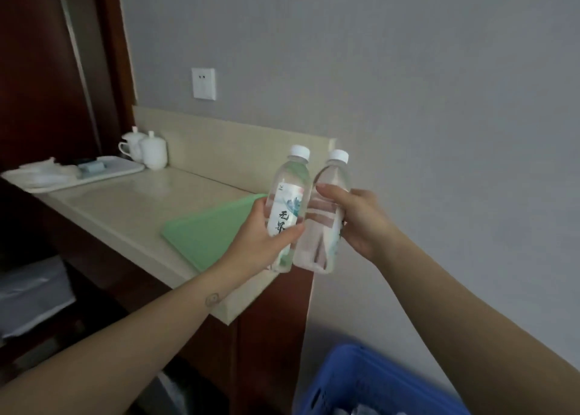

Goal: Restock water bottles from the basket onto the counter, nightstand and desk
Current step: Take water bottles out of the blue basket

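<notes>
**Two water bottles held over the end of the desk**

The left hand [260, 242] grips a clear water bottle with a printed label [290, 191], fingers curled round its lower half and the thumb lying across the label. The right hand [361, 223] grips a second clear water bottle [332, 176], fingers wrapped round its middle from the right. Both bottles have white caps and are roughly upright, their tops leaning a little to the right. They sit side by side with their bodies meeting at about mid height. Neither rests on anything: both are held in the air over the near right end of the desk [125, 207].

A pale green mat [207, 229] lies flat on the desk just behind the left hand, and the hand covers its near corner. At the far left end of the desk is a white tray [122, 166] holding a small blue-grey item and some white folded things too blurred to name. Two white lidded cups [153, 152] stand close together just behind the tray, against the low beige backsplash. A white wall socket [204, 83] sits on the grey wall above the desk.

The blue plastic basket [361, 380] is at the bottom edge of the view, below the right forearm and well apart from the desk top. Its contents are too blurred to make out.
</notes>
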